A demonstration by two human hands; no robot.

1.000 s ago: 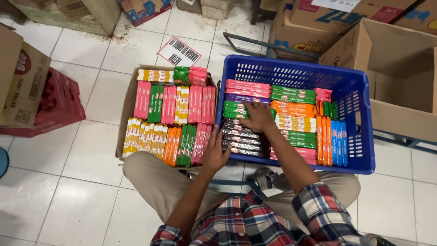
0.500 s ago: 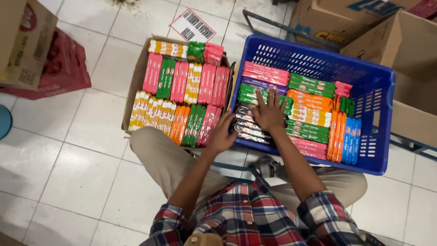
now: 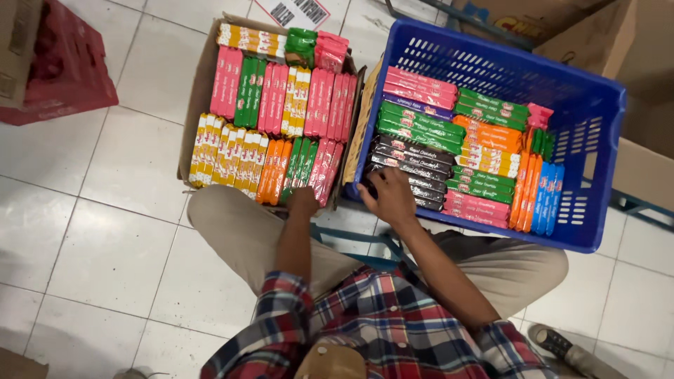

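At the near left corner of the blue crate point(image 3: 597, 140), right hand point(image 3: 390, 198) lies palm-down on the dark packs point(image 3: 411, 165), fingers curled over the stack's near end as if bracing or gripping it, but whether it actually holds a pack I can't tell. Left hand point(image 3: 304, 200) rests at the near edge of the cardboard box point(image 3: 200, 91) against the pink and green packs point(image 3: 312, 165), fingertips hidden, grip unreadable; packs lie in colour-sorted rows, and the far cartons are cut off.
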